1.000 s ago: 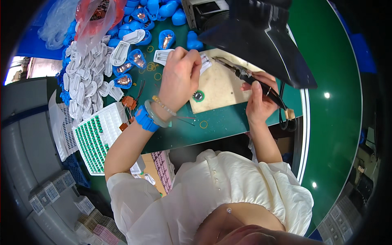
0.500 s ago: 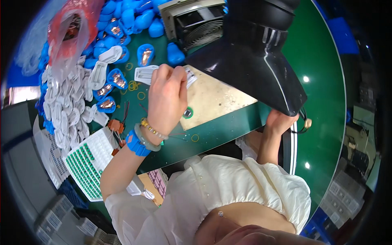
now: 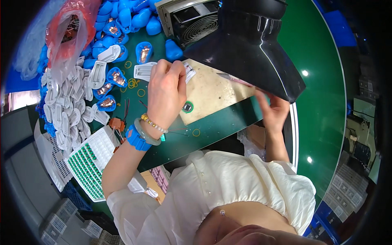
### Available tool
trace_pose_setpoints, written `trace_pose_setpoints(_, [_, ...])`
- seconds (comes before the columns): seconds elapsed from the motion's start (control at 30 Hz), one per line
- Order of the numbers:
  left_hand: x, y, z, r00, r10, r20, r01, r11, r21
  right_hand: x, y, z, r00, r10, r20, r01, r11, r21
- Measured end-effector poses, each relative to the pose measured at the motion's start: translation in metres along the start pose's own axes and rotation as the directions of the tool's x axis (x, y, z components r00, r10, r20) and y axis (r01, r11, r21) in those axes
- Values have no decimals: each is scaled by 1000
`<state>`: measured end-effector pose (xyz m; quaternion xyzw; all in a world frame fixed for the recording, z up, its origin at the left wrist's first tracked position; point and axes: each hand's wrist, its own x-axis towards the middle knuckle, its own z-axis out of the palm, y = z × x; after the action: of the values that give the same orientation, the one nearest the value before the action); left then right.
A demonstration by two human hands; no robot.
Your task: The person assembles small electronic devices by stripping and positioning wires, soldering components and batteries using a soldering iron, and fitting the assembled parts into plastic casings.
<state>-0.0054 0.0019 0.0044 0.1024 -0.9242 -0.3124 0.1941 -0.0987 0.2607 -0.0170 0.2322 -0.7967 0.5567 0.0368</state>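
My left hand (image 3: 166, 87) is closed, knuckles up, over a white plastic housing (image 3: 142, 72). White plastic with a small metal part (image 3: 190, 72) shows past its right side; whether both belong to one piece is hidden. A small round part with a green rim (image 3: 188, 107) lies on the pale board (image 3: 208, 110) just below that hand. My right hand (image 3: 276, 112) is at the lower edge of a black hood (image 3: 253, 57), slightly blurred, its fingertips partly hidden. Near its thumb, a slim pink tool with a pointed metal tip (image 3: 237, 79) lies across the board; I cannot tell whether I grip it.
White housings (image 3: 67, 110) are heaped at the left, with blue shells (image 3: 141, 18) behind them. A red bag (image 3: 79, 24) sits at the far left. A fan unit (image 3: 196, 24) stands at the back. A white tray of green parts (image 3: 87, 167) lies near my left arm.
My right hand has moved up and left, to beside the board. The hood's lower edge sits higher, and the pink tool now shows. My left hand stays almost in place.
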Motion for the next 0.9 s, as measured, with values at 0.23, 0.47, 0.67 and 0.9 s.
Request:
trace_pose_setpoints(0.23, [-1, 3, 0, 999, -51, 9, 51, 999, -5, 34, 10, 30, 782, -456, 425, 622, 619, -480])
trace_pose_setpoints(0.47, [0, 2, 0, 999, -39, 37, 41, 998, -41, 21, -12, 67, 810, -560, 175, 585, 744, -323])
trace_pose_setpoints(0.67, [0, 5, -4, 997, -47, 57, 47, 999, -8, 19, -3, 73, 873, -400, 278, 457, 871, -180])
trace_pose_setpoints(0.9, [0, 7, -5, 995, -63, 71, 63, 998, 5, 17, -8, 65, 888, -319, 331, 388, 907, -166])
